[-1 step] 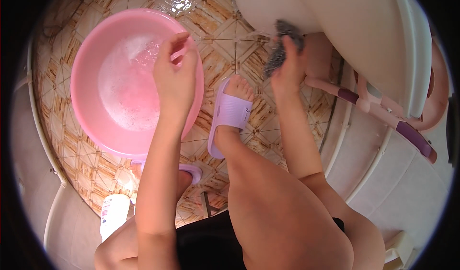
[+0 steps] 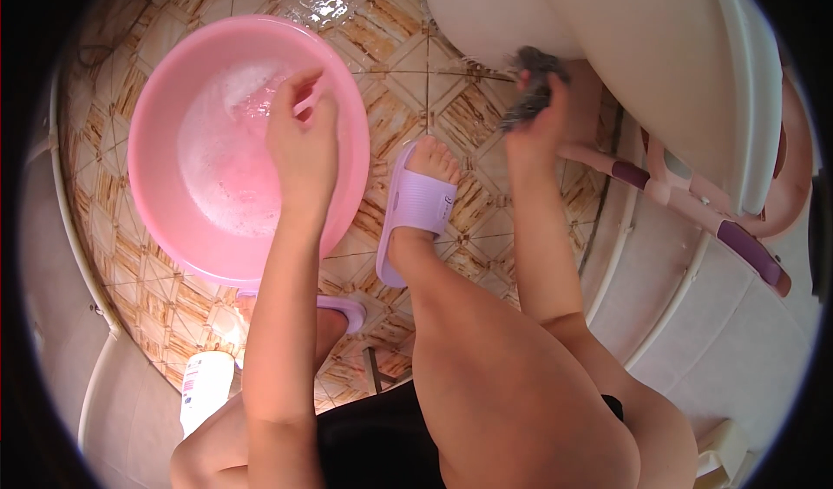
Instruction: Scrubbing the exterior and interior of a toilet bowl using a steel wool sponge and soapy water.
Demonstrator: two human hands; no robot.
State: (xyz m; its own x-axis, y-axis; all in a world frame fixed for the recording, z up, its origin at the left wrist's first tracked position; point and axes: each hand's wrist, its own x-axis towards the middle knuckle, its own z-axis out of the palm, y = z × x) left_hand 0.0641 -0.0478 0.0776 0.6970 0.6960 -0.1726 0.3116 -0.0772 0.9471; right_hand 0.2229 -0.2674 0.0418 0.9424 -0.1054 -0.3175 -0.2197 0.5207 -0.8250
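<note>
step looks like hand-scrubbing: right hand [image 2: 540, 129], upper right of frame, fingers clamped on dark grey cloth [image 2: 543, 62], by the lower edge of a pale curved fixture [image 2: 512, 12]. contact with it can't be told. left hand [image 2: 302, 137] is over pink basin [image 2: 154, 185], upper left, fingers loosely curled, nothing seen in it. hands well apart. next move probably calls for a firm grip and steady pressure, cloth being wet-looking. writing: small dark marks on lavender slipper [image 2: 425, 203], mid-frame; print on white bottle [image 2: 206, 389], lower left, too small to read.
</note>
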